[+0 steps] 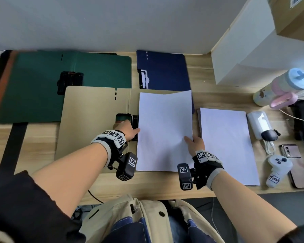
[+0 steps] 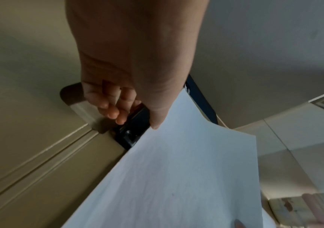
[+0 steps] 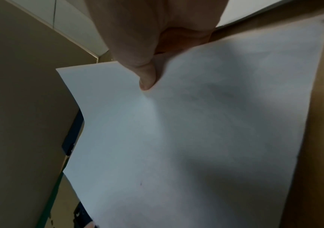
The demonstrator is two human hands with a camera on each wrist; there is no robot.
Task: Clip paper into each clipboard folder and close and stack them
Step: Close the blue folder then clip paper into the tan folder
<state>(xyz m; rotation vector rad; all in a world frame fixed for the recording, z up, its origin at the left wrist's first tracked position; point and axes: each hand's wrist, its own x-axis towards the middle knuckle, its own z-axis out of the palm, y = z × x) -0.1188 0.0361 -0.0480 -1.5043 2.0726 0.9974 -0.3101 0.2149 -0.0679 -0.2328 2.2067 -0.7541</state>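
A beige clipboard folder (image 1: pixel 91 120) lies open on the wooden table, with its black clip (image 1: pixel 134 127) beside the spine. My left hand (image 1: pixel 128 130) grips that clip (image 2: pixel 131 132): the fingers (image 2: pixel 116 111) curl over it and the thumb reaches the paper's edge. A white sheet (image 1: pixel 165 130) covers the folder's right half, its far end bowed up. My right hand (image 1: pixel 194 142) pinches the sheet's right edge, thumb (image 3: pixel 147 77) on top of the paper (image 3: pixel 196 138). A stack of white paper (image 1: pixel 226 146) lies to the right.
An open green folder (image 1: pixel 33 88) with a black clip (image 1: pixel 69 81) and a navy folder (image 1: pixel 165 71) lie behind. At the right are a pastel tumbler (image 1: pixel 286 86), a power bank (image 1: pixel 259 122), a controller (image 1: pixel 277 171), phones (image 1: pixel 290 150) and a white box (image 1: pixel 249 50).
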